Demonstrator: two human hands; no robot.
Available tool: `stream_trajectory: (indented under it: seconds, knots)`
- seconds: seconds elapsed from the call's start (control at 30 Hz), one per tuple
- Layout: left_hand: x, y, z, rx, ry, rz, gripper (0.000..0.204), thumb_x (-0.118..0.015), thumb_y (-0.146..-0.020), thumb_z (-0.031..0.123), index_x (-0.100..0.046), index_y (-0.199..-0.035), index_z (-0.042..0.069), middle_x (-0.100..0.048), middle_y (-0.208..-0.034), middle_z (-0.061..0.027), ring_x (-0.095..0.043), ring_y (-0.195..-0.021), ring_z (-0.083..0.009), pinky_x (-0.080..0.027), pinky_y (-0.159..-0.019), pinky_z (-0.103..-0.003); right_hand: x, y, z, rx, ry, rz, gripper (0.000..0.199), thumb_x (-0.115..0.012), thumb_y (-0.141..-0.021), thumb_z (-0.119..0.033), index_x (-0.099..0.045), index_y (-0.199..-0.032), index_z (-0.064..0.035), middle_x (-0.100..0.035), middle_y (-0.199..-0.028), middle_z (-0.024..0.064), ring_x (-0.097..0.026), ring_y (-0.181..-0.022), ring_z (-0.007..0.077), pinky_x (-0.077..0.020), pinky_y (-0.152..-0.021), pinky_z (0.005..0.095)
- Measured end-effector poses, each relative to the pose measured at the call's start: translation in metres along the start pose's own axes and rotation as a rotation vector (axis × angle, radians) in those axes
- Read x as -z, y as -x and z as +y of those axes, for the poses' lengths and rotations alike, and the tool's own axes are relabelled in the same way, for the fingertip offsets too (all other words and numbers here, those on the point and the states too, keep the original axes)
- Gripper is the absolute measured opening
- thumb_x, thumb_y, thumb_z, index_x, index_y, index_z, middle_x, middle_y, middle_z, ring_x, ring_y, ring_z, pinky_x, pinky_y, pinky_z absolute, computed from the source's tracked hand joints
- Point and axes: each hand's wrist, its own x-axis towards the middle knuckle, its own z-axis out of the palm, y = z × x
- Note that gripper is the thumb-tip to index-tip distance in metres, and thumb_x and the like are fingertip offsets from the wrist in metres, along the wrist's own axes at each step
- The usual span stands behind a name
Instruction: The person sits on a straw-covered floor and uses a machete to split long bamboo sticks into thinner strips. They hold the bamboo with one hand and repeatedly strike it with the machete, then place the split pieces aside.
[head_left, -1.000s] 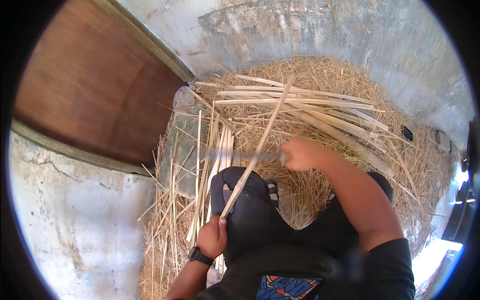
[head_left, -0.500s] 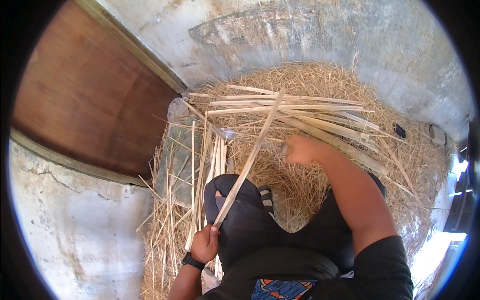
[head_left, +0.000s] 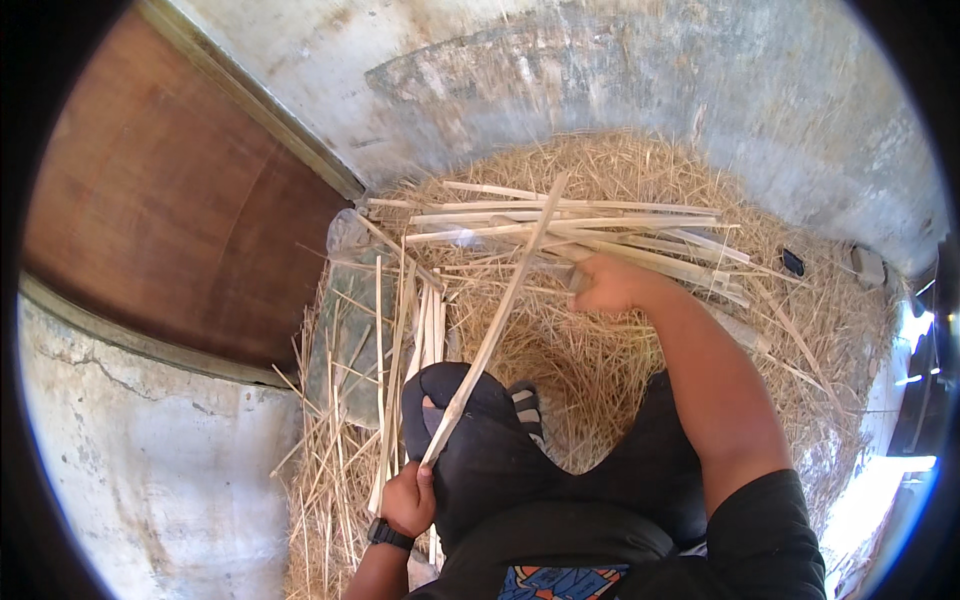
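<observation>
In my left hand (head_left: 408,500), low at the left, is the near end of a long pale bamboo strip (head_left: 490,345). The strip slants up and away across my left knee, and its far end lies over other strips. My right hand (head_left: 612,284), to the right of the strip's middle, is closed on a greyish handle (head_left: 578,281). This seems to belong to a knife whose blade is smeared by motion; a bright glint (head_left: 463,238) shows to the left, beyond the strip.
Several bamboo strips (head_left: 440,235) and thicker split pieces lie across straw (head_left: 600,155) by the wall. More strips (head_left: 385,400) lie at my left, near a grey-green slab (head_left: 350,330). A brown door (head_left: 190,200) stands at left. A small black object (head_left: 793,262) rests at right.
My right hand and the glint have moved a little farther from me. The left hand keeps its hold on the strip, almost in place. The view has shifted slightly.
</observation>
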Motion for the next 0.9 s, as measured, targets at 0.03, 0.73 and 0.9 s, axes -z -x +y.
stream_trajectory:
  seconds: [0.03,0.73,0.9]
  knots:
    - [0.001,0.000,-0.001,0.001,-0.004,-0.006,0.043,-0.040,-0.106,0.032,-0.061,-0.087,0.000,-0.063,-0.067,-0.0201,-0.065,-0.066,-0.0433,-0.049,-0.061,-0.047,0.005,0.000,0.003,-0.089,-0.029,-0.004,0.051,-0.074,-0.080,-0.031,-0.066,-0.121,-0.0018,-0.071,-0.103,0.0189,-0.068,-0.097,0.0334,-0.0537,-0.086,0.0439]
    - [0.013,-0.011,-0.026,0.154,0.516,-0.297,0.052,-0.038,-0.109,0.042,-0.060,-0.086,0.002,-0.053,-0.067,-0.0021,-0.049,-0.062,-0.0118,-0.042,-0.059,-0.029,0.002,0.004,-0.013,0.029,0.116,0.165,0.029,-0.073,-0.076,-0.024,-0.068,-0.097,-0.0052,-0.069,-0.085,0.0200,-0.069,-0.085,0.0351,-0.0535,-0.075,0.0465]
    - [0.010,-0.002,-0.023,0.081,0.357,-0.179,0.049,-0.041,-0.108,0.040,-0.061,-0.088,0.001,-0.060,-0.066,-0.0119,-0.061,-0.063,-0.0262,-0.047,-0.060,-0.037,-0.034,0.010,-0.055,0.270,0.209,-0.092,0.030,-0.074,-0.076,-0.024,-0.068,-0.097,-0.0036,-0.069,-0.088,0.0205,-0.068,-0.086,0.0368,-0.0537,-0.076,0.0466]
